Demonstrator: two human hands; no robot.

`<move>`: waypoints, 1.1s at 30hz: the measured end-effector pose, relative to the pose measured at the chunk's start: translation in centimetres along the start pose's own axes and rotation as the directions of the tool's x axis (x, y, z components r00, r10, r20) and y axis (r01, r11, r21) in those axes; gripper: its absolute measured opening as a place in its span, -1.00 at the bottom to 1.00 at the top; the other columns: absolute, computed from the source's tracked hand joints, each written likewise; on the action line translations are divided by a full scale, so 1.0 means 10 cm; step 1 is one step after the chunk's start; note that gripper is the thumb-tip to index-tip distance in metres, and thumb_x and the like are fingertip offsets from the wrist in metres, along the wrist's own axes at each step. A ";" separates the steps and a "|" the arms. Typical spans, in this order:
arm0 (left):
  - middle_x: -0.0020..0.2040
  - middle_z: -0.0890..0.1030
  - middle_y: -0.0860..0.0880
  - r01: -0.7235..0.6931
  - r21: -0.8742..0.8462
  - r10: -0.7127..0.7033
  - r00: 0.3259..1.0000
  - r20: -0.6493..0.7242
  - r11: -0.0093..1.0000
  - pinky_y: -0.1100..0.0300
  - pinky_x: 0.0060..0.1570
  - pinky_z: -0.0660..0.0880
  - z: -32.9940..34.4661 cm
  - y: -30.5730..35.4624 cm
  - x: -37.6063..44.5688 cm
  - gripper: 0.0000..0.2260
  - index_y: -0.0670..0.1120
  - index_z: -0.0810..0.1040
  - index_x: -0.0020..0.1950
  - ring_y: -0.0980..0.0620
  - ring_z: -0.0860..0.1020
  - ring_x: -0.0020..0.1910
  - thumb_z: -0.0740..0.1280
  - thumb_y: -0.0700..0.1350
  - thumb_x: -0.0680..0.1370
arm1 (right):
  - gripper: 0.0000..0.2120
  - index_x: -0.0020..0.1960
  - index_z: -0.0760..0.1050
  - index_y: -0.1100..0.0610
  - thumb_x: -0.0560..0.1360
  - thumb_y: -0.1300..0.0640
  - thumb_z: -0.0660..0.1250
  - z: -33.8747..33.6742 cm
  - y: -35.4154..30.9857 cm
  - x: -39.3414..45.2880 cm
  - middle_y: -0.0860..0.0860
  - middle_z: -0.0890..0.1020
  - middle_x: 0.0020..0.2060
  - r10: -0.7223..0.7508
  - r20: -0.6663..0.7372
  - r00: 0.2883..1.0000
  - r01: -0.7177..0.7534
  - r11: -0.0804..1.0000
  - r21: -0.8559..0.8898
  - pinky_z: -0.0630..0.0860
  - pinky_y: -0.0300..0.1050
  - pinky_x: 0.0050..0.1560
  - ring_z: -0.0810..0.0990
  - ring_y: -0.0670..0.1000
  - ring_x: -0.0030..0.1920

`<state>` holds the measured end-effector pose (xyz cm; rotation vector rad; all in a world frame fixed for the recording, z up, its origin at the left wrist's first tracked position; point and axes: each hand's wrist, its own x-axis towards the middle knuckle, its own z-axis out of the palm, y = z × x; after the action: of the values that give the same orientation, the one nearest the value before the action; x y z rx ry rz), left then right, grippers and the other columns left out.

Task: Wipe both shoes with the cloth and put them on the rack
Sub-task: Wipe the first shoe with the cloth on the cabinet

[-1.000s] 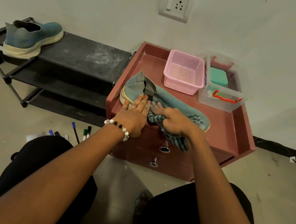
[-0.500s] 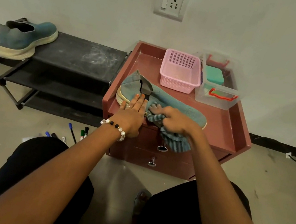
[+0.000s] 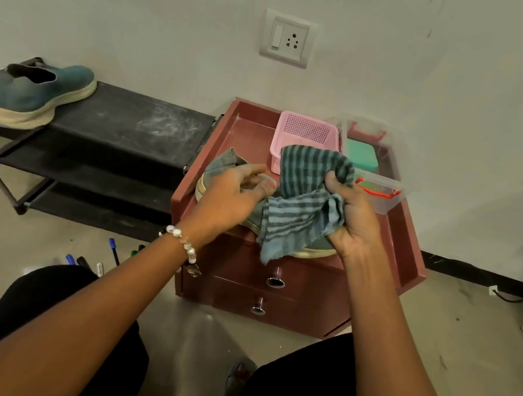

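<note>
One blue-green shoe stands on the left end of the black rack's top shelf. The other shoe lies on its side on the red drawer unit, mostly hidden behind my hands. My right hand grips the striped teal cloth, which is raised above the shoe and hangs down over its toe end. My left hand hovers over the shoe's heel end, and its curled fingertips pinch the cloth's left edge.
A pink basket and a clear lidded box with a green item stand at the back of the drawer unit. Several pens lie on the floor below the rack. A wall stands close behind.
My right hand lifted the cloth off the shoe and turned palm up. My left hand rose from pressing flat on the shoe and curled toward the cloth.
</note>
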<state>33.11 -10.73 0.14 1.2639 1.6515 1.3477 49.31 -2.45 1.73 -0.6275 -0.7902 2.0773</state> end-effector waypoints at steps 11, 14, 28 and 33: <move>-0.11 0.71 -0.06 0.092 -0.436 -0.184 0.968 -0.173 0.895 0.18 -0.16 0.60 -0.16 0.13 -0.04 -0.91 -0.15 0.64 -0.05 -0.01 0.68 -0.10 0.43 -0.16 0.49 | -0.75 -0.05 0.59 0.23 0.29 0.31 0.52 0.02 -0.07 -0.05 0.10 0.69 -0.20 -0.234 0.051 0.971 0.175 0.545 -0.820 0.61 -0.15 -0.17 0.66 0.00 -0.20; -0.14 0.70 -0.07 0.058 -0.458 -0.175 0.961 -0.216 0.887 0.13 -0.18 0.62 -0.25 0.19 -0.04 -0.93 -0.14 0.63 -0.09 0.00 0.68 -0.15 0.42 -0.14 0.50 | -0.82 -0.09 0.61 0.26 0.32 0.34 0.49 0.00 -0.07 -0.13 0.15 0.69 -0.22 0.063 0.042 0.997 0.001 0.541 -0.841 0.60 -0.07 -0.14 0.65 0.06 -0.22; 0.12 0.55 0.06 -0.239 0.309 0.265 0.963 -0.044 0.921 0.30 0.11 0.41 0.03 0.23 -0.28 -0.45 -0.03 0.53 0.30 0.17 0.50 0.09 0.52 0.08 0.35 | -0.68 0.21 0.42 0.27 0.54 0.08 0.23 0.27 0.02 -0.11 0.32 0.60 0.02 0.040 0.063 0.997 -0.035 0.996 -0.085 0.64 0.03 -0.14 0.66 0.21 -0.02; -0.11 0.69 -0.09 -0.006 -0.120 -0.020 0.976 -0.218 0.993 -0.01 -0.09 0.62 -0.05 0.20 -0.17 -0.88 -0.01 0.64 -0.02 -0.07 0.66 -0.14 0.36 -0.21 0.54 | -0.63 0.30 0.36 0.23 0.51 0.24 0.27 0.33 0.05 -0.13 0.34 0.62 -0.02 -0.064 0.074 0.995 0.078 0.975 -0.208 0.61 0.12 0.02 0.66 0.26 -0.04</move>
<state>33.73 -12.49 2.01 1.0697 1.6902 1.6050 47.61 -4.78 3.83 -0.6361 -1.0661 1.9737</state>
